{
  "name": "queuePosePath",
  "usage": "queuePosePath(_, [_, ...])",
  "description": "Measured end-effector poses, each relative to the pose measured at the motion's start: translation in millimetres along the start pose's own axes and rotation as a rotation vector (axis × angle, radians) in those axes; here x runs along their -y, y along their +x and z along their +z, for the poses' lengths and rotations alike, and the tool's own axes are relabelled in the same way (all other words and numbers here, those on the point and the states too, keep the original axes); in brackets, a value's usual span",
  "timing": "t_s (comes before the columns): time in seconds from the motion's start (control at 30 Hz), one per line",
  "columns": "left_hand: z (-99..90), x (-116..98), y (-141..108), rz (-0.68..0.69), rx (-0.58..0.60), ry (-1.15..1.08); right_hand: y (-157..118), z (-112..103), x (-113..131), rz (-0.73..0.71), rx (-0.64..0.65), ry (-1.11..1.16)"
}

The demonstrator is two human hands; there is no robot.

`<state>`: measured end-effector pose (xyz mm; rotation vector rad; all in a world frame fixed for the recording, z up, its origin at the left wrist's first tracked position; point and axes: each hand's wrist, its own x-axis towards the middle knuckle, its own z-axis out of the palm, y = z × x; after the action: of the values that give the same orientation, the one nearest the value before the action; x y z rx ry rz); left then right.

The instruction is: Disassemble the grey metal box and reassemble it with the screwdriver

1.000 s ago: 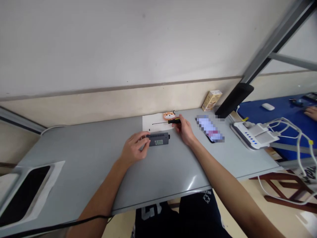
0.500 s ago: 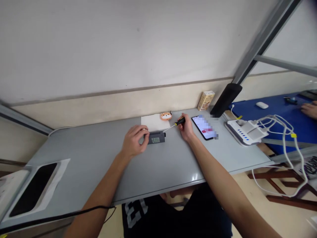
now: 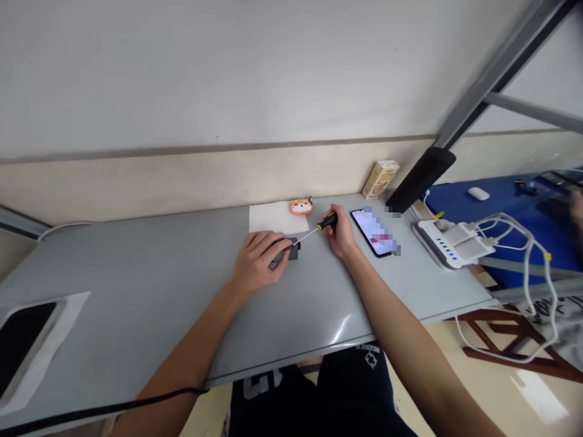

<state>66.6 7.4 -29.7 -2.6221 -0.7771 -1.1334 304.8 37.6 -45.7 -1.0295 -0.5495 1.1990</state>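
A small dark rectangular device (image 3: 294, 252) with a greenish label lies on the grey desk. My left hand (image 3: 262, 258) is closed over its left part, fingers across the top, so much of it is hidden. In my right hand (image 3: 340, 233) is a screwdriver (image 3: 327, 221) with a black and yellow handle. Its thin shaft points down and left, and the tip meets the upper right part of the device. Just behind the device lies a sheet of white paper (image 3: 268, 217), with an orange animal-face case (image 3: 301, 207) at its right edge.
Right of my right hand lies a lit phone (image 3: 373, 233). Behind it stand a small carton (image 3: 380, 179) and a black cylinder (image 3: 421, 179). A power strip (image 3: 449, 243) with white cables sits at the desk's right end. A dark tablet-like object (image 3: 27, 334) lies far left. Another person's hand shows far right.
My left hand has slid right along the device and now covers more of it, including most of the label. The screwdriver tip stays at the device's upper right. The view has shifted slightly.
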Motion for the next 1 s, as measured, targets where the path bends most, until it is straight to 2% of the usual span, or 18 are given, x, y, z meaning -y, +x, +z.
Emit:
queuePosePath(0.2, [3.7,-2,-1,0.008,-0.021,0.027,1,-2,0,-0.005,-0.001,-0.017])
queuePosePath(0.33, [5.2,0,-5,-0.028,0.035,-0.006,3,-1,4,0.009,-0.048,-0.029])
queuePosePath(0.47, [7.6,-2,-9,-0.035,0.074,-0.015,3,2,3,-0.037,-0.07,-0.074])
queuePosePath(0.63, [7.9,-11,-7,0.007,0.047,-0.017,-8,13,-9,-0.128,0.069,-0.317])
queuePosePath(0.8, [3.4,-16,-3,0.057,0.081,-0.012,-20,19,-14,-0.217,0.248,-0.514])
queuePosePath(1.0, [-0.2,-16,-5,0.063,0.078,-0.061,-22,19,-14,-0.247,0.327,-0.591])
